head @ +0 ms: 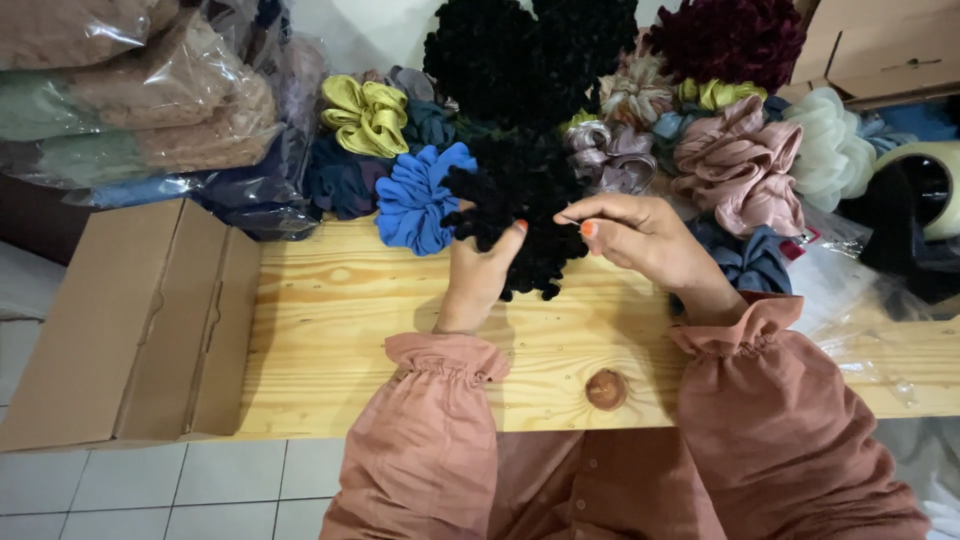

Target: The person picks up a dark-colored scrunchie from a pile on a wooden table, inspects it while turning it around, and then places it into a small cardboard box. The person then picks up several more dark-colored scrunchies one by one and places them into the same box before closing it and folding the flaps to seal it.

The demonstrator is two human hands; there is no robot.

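Both hands are on one black velvety scrunchie [520, 215], lifted just off the wooden desk [340, 330] near its far edge. Left hand [478, 270] comes up from below, thumb pressed into the ruffles, fingers buried behind the fabric, so it carries the weight. Right hand [640, 238] pinches the scrunchie's right side between thumb and forefinger, the other fingers curled in; that fine grip looks like it's teasing or checking the ruffle rather than holding it up.

Just beside the left hand, a blue scrunchie [420, 198] touches the black one. Along the far edge runs a heap of others: yellow-green [365, 115], dusty pink satin [740, 165], pale mint [832, 145], maroon [730, 35], and more black ones [530, 50] stacked behind, all within easy reach. A closed cardboard box [140, 320] sits off the desk's left edge, with bagged fabric bundles [130, 90] beyond it. A tape roll [935, 185] sits at the far right.
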